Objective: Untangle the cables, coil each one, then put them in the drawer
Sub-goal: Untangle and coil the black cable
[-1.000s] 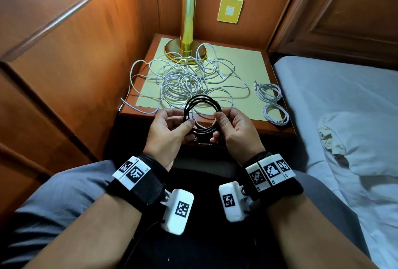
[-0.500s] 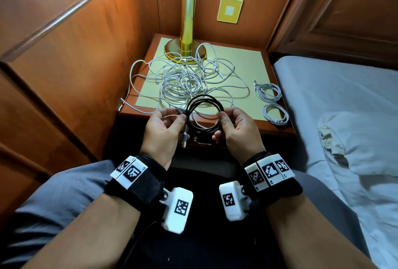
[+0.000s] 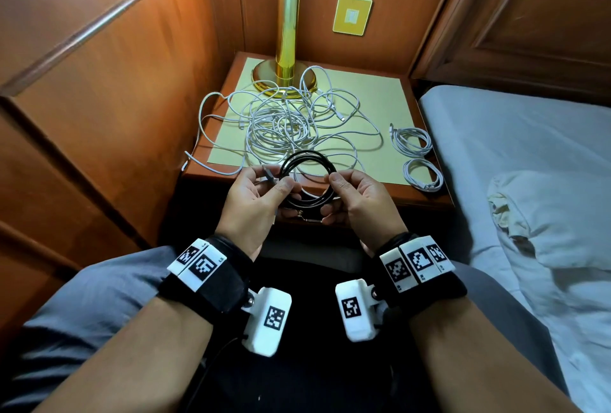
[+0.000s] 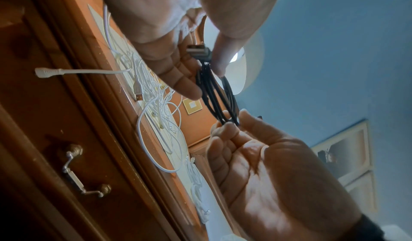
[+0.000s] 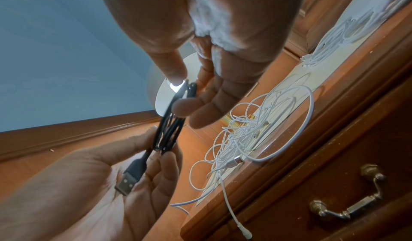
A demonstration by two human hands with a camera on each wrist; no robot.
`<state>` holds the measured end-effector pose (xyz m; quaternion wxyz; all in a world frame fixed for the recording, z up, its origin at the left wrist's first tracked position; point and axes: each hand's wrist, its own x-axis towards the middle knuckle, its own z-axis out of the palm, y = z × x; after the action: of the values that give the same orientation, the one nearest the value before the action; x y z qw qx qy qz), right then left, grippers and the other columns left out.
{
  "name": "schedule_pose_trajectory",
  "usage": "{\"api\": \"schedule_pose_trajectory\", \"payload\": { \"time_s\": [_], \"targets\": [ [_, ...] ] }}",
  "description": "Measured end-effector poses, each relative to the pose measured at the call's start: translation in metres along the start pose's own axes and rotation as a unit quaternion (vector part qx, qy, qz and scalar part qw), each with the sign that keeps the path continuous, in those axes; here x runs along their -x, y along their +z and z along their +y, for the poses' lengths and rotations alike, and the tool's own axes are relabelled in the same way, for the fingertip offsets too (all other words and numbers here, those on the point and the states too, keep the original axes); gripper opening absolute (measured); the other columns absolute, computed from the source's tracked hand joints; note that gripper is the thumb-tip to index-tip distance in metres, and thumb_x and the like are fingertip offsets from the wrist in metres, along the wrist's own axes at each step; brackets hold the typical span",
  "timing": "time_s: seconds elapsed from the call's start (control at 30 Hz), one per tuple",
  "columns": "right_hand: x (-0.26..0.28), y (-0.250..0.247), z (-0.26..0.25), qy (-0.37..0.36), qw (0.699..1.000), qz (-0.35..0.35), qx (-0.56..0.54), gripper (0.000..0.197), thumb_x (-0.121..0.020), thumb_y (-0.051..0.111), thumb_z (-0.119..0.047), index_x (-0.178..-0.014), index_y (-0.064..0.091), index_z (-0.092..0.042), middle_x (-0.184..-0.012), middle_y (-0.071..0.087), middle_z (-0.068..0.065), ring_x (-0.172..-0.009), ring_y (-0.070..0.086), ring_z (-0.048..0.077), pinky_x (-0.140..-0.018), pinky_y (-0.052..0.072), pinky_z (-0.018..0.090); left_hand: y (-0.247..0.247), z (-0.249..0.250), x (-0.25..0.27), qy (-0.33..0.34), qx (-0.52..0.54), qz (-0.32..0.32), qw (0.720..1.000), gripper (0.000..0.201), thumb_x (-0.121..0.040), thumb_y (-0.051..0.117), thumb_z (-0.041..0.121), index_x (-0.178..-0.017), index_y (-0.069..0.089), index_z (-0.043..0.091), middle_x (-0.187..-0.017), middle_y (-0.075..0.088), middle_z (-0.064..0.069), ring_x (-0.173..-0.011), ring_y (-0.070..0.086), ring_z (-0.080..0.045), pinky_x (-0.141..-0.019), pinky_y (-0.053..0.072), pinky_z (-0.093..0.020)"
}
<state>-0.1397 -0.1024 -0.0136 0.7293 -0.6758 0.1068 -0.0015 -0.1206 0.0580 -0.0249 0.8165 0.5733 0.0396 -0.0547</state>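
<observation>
A black cable (image 3: 309, 161) wound into a small coil hangs in front of the nightstand, held between both hands. My left hand (image 3: 277, 181) pinches its left side, and the USB plug (image 5: 127, 179) lies across that hand's fingers. My right hand (image 3: 334, 181) pinches the coil's right side between thumb and fingers (image 5: 185, 107). A tangle of white cables (image 3: 291, 121) lies on the nightstand top (image 3: 390, 95). Two coiled white cables (image 3: 411, 141) (image 3: 423, 176) lie at its right edge. The drawer front (image 4: 73, 139) with its metal handle (image 4: 82, 172) is shut below the hands.
A brass lamp (image 3: 287, 49) stands at the back of the nightstand, with white cable loops around its base. Wooden panelling closes in the left side. A bed with a white sheet (image 3: 512, 148) lies to the right. One white cable end (image 4: 46, 72) hangs over the nightstand's front edge.
The black cable's plug end hung below my left hand half a second ago; now it lies up in that hand's fingers. Both hands stay on the coil, nearly in place.
</observation>
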Motion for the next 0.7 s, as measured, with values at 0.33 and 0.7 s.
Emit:
{"api": "schedule_pose_trajectory", "payload": {
  "time_s": [0.33,0.7],
  "targets": [
    [-0.0019,-0.0037,0.0043,0.0,0.999,-0.001,0.036,0.009,-0.098,0.06,-0.014,-0.101,0.06,-0.006,-0.081,0.064,0.004,-0.056,0.062,0.013,-0.053,0.056,0.029,-0.0032,-0.0024,-0.0034,-0.02,-0.019,-0.004,1.0,0.022,-0.105,0.046,0.01,-0.124,0.054,0.003,-0.1,0.072,-0.018,-0.083,0.071,-0.023,-0.058,0.057,-0.029],
    [-0.0026,-0.0084,0.0021,-0.075,0.988,0.082,0.104,0.01,-0.096,0.064,-0.024,-0.096,0.062,-0.014,-0.066,0.067,0.004,-0.056,0.067,0.019,-0.063,0.059,0.037,-0.0071,-0.0079,-0.0077,0.045,-0.056,0.037,0.997,0.01,-0.1,0.055,0.006,-0.107,0.063,0.002,-0.085,0.071,-0.005,-0.071,0.069,-0.015,-0.064,0.06,-0.028]
  ]
}}
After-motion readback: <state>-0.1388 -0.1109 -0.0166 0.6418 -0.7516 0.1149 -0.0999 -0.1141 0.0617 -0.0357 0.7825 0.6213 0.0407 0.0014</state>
